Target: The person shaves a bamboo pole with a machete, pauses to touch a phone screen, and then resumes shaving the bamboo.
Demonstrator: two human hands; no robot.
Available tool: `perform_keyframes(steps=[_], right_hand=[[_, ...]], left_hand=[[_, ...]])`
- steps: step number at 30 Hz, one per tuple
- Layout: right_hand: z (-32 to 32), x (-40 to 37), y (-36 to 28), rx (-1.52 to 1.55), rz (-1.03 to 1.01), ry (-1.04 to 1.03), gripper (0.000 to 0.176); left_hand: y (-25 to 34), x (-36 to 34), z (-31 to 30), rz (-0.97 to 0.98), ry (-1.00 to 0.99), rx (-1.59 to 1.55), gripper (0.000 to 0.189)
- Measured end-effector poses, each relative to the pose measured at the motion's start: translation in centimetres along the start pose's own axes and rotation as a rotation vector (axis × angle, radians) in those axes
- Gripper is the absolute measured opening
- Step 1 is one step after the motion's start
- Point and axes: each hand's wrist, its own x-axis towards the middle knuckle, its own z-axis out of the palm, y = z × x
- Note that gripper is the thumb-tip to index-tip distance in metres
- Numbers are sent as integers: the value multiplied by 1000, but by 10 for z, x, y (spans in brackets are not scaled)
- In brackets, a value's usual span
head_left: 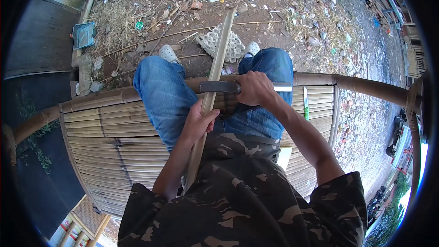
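A long split bamboo strip (221,52) runs from between my knees back toward my waist. My left hand (199,121) is closed around its lower part, thumb along the near side. My right hand (256,89) grips a knife (217,87), whose broad dark, blunt-ended blade lies across the strip just beyond my left hand. A bright metal length of the tool shows on the other side of my right fist. Both hands are over my lap, between my jeans-covered thighs.
I sit on a bamboo slat bench (105,142) with a thick bamboo front rail (315,79). A green-marked blade (306,105) lies on the slats to my right. A grey egg tray (224,43) sits on littered ground between my white clogs (168,53).
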Motion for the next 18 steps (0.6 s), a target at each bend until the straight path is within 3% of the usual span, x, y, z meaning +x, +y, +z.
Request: perform_keyframes(steps=[3,13,18], right_hand=[[2,19,10,6,84,-13,31],[-4,4,-6,23,22,-72,30],[5,29,10,-5,102,15,29]], left_hand=[[3,0,-2,-19,-1,43,15],[0,0,1,-51,11,45,16],[-1,-1,-3,-26,-1,36,15]])
